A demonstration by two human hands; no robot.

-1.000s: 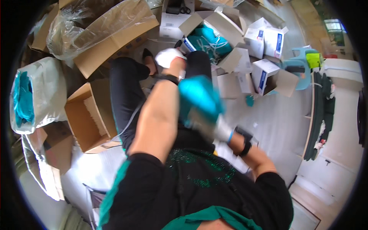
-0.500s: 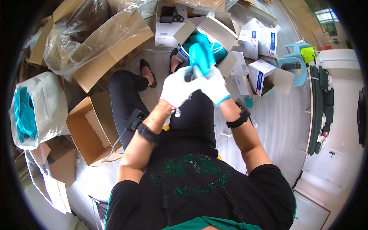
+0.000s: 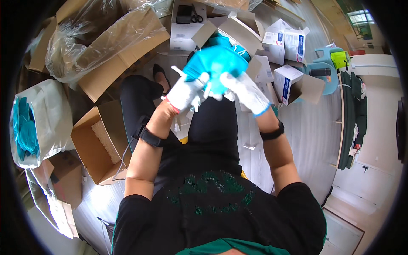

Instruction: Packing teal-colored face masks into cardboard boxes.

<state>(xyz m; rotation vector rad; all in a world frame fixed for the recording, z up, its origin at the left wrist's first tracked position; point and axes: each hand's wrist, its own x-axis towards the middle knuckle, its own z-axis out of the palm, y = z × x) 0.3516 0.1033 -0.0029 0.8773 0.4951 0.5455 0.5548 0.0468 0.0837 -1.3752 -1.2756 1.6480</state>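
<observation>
A teal pouch-like fabric piece [image 3: 216, 63] is spread wide between my two hands, above my knees and blurred by motion. My left hand [image 3: 187, 91], in a white glove with a red cuff edge, is closed on its lower left edge. On the lower right edge, my right hand [image 3: 246, 90] grips it, in a white glove with a blue cuff edge. Both thumbs press against the near side; most fingers are hidden behind the fabric. White strips hang by the left glove. Just beyond, an open white carton [image 3: 242, 32] holds more teal pieces.
At the left stand a white bag [image 3: 55, 114] of teal pieces and an open brown box [image 3: 87, 140]. A larger carton with clear plastic [image 3: 70, 61] lies beyond. Small white cartons [image 3: 289, 80] and a light blue stool [image 3: 329, 83] are at the right. Scissors [image 3: 196, 17] lie on a far carton.
The teal piece, narrow and folded before, is now spread out wide. My hands have moved apart, one at each side of it.
</observation>
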